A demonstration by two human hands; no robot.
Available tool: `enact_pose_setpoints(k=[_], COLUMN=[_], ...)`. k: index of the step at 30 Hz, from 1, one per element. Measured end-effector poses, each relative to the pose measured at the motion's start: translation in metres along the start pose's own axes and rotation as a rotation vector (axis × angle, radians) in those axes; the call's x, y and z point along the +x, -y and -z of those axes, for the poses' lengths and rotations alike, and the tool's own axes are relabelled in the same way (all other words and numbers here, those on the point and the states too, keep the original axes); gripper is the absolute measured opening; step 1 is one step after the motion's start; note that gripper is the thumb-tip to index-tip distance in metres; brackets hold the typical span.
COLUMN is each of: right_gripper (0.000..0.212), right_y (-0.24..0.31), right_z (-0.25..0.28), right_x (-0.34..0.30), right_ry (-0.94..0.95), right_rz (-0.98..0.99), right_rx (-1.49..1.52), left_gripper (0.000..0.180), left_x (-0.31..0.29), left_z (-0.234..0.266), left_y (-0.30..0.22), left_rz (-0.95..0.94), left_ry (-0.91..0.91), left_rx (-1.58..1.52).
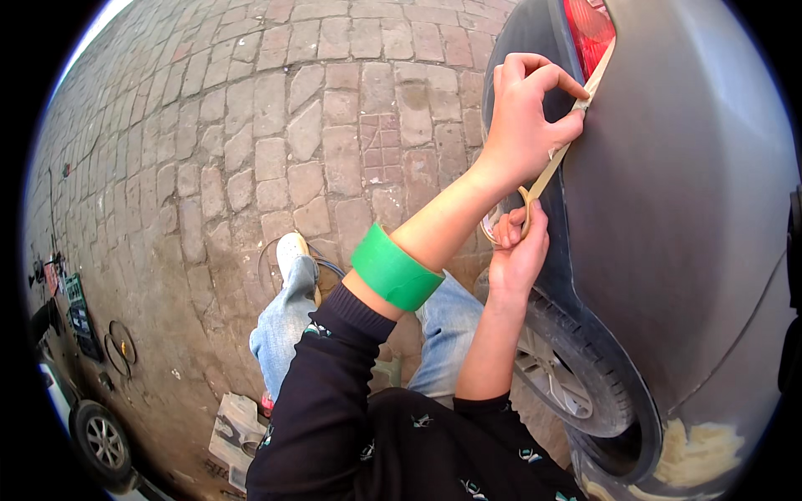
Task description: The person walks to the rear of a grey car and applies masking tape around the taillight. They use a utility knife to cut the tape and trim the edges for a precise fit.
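My left hand (528, 117) reaches up to the car's red tail light (590, 35), thumb and forefinger closed on a strip of masking tape (548, 174). The pale strip runs along the light's edge and down toward my right hand (520, 255). Below the left hand, my right hand has its fingers curled round the masking tape roll (525, 214), which they partly hide. Around my left forearm sits a wide green tape roll (397, 267), just past the dark cuff.
The dull grey car body (668, 184) fills the right side, with a wheel (576, 376) beneath and a beige filler patch (698, 452) lower down. Brick paving (334, 125) spreads to the left. A tool case (79, 313) and another car's wheel (104, 434) are at far left.
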State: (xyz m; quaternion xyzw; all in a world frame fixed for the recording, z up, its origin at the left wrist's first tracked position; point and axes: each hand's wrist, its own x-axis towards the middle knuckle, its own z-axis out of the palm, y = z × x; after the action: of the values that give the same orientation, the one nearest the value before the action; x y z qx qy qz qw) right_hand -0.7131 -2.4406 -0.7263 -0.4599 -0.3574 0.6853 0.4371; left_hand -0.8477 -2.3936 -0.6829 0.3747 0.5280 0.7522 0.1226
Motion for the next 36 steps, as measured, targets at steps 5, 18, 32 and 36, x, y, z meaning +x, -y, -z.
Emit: enact_pose_setpoints(k=[5,18,32,36], right_gripper=[0.036,0.036,0.035,0.035], right_y=[0.001,0.001,-0.001,0.0], right_z=[-0.002,-0.003,-0.002,-0.002], right_x=[-0.001,-0.003,-0.003,-0.003], right_ry=[-0.047,-0.07,-0.077,-0.072], right_rz=[-0.011,0.046,0.05,0.038], right_rx=[0.025,0.003,0.01,0.016], left_gripper=[0.026,0.053,0.052,0.035], left_x=[-0.002,-0.02,-0.026,-0.019], left_z=[0.001,0.008,0.01,0.002], left_y=[0.002,0.002,0.008,0.005], left_rz=[-0.015,-0.101,-0.123,-0.136], left_ry=[0.035,0.124,0.134,0.032], left_rx=[-0.014,0.061,0.058,0.084])
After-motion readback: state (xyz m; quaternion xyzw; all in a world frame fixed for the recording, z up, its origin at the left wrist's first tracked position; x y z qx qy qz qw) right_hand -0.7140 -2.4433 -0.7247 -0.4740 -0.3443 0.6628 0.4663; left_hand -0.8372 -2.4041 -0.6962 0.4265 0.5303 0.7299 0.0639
